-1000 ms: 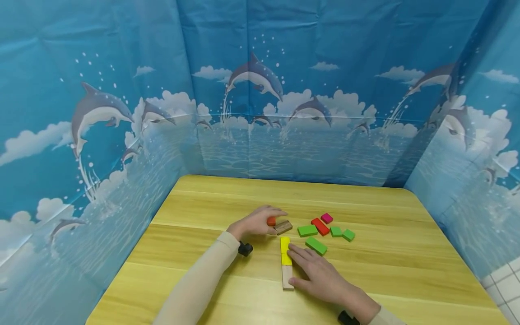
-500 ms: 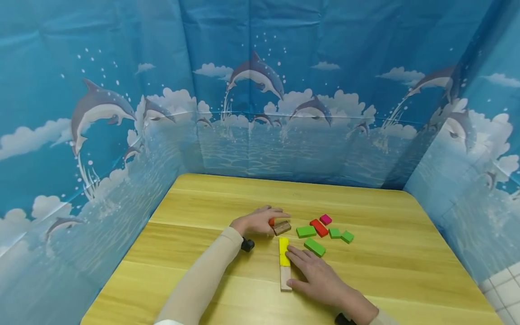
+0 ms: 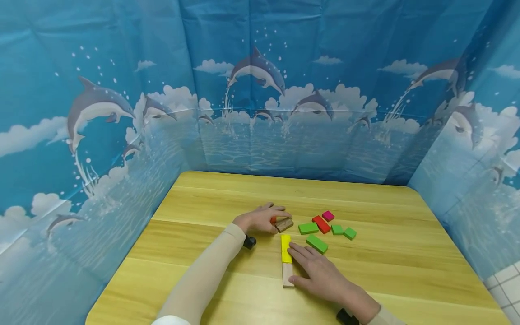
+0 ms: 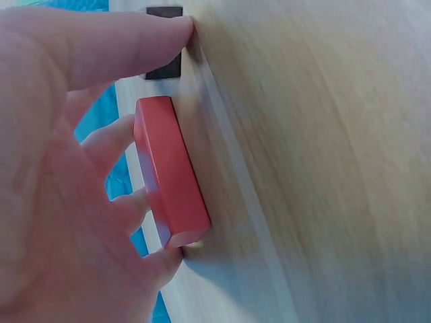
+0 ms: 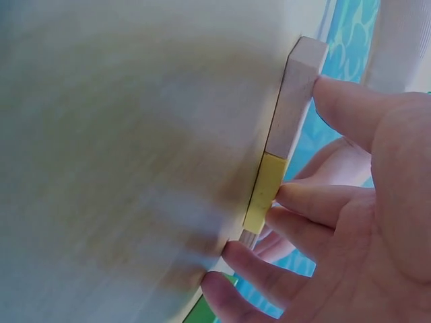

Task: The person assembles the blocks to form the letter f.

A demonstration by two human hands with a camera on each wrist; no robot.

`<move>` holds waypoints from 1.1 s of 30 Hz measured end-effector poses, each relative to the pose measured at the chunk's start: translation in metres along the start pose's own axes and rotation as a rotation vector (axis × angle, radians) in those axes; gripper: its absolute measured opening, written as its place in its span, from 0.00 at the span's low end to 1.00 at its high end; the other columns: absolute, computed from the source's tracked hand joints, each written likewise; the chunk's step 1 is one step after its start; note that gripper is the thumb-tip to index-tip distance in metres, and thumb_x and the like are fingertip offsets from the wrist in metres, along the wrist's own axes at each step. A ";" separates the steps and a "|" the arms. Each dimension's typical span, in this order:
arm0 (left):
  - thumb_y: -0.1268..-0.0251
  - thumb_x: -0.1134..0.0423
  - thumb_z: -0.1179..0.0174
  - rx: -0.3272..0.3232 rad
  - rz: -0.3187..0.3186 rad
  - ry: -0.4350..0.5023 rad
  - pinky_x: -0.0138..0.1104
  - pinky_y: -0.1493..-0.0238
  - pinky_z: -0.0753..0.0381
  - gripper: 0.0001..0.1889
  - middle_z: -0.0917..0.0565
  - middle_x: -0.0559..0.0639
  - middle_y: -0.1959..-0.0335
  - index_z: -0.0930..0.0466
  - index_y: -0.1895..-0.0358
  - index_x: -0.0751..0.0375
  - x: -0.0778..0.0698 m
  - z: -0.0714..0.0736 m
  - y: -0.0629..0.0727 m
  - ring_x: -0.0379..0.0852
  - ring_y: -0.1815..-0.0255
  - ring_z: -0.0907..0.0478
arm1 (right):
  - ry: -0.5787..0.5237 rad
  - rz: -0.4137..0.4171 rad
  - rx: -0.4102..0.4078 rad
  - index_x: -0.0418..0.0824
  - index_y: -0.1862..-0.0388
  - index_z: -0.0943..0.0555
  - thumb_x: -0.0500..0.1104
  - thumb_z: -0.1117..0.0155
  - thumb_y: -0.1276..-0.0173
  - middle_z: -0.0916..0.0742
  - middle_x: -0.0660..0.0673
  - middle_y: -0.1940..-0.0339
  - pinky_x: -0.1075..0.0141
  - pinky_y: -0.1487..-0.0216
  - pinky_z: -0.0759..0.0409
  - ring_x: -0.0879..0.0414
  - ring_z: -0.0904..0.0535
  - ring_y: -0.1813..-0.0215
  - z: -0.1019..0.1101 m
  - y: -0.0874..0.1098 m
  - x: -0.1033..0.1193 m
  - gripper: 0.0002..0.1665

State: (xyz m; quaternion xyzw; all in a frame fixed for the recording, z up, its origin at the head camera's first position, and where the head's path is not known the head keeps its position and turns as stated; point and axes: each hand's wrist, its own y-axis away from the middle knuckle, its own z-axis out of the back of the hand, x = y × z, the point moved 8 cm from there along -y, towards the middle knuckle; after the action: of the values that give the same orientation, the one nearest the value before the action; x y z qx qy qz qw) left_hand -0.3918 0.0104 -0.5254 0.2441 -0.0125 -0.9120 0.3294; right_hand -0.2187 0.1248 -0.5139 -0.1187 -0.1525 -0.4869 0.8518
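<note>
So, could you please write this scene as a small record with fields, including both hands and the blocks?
Row: yellow rectangular piece and pale rectangular wooden block, end to end, pale one nearer the person
Right hand: touching the row's right side
Left hand: at an orange-red rectangular block and a brown rectangular wooden block; grip unclear
Other blocks: two green rectangular blocks, two small green squares, one red rectangular block, one small pink block
Surface: yellowish wood-grain table
Backdrop: blue dolphin-printed sheet
</note>
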 end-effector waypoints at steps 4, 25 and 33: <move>0.31 0.53 0.35 -0.005 0.007 0.002 0.61 0.25 0.55 0.34 0.47 0.43 0.18 0.37 0.23 0.32 0.000 0.001 0.000 0.60 0.18 0.60 | -0.005 -0.002 0.012 0.43 0.22 0.34 0.65 0.39 0.29 0.36 0.47 0.20 0.39 0.30 0.36 0.39 0.41 0.23 -0.001 0.000 -0.001 0.45; 0.36 0.44 0.31 -0.087 0.043 0.119 0.38 0.42 0.25 0.32 0.24 0.45 0.36 0.26 0.30 0.47 -0.002 0.010 -0.002 0.42 0.43 0.27 | -0.009 -0.011 0.039 0.43 0.21 0.35 0.66 0.39 0.29 0.36 0.47 0.20 0.39 0.31 0.36 0.39 0.41 0.22 0.001 0.007 -0.002 0.46; 0.38 0.40 0.32 -0.142 0.078 0.165 0.37 0.40 0.26 0.33 0.23 0.43 0.36 0.24 0.32 0.50 0.004 0.009 -0.003 0.41 0.41 0.26 | -0.022 -0.015 0.035 0.43 0.22 0.35 0.66 0.39 0.29 0.36 0.47 0.20 0.38 0.31 0.36 0.38 0.41 0.23 0.004 0.009 -0.001 0.46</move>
State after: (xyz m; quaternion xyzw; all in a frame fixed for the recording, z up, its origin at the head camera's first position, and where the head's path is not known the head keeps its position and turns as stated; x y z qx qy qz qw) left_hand -0.4005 0.0092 -0.5202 0.2937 0.0696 -0.8739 0.3811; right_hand -0.2121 0.1308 -0.5113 -0.1079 -0.1712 -0.4892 0.8484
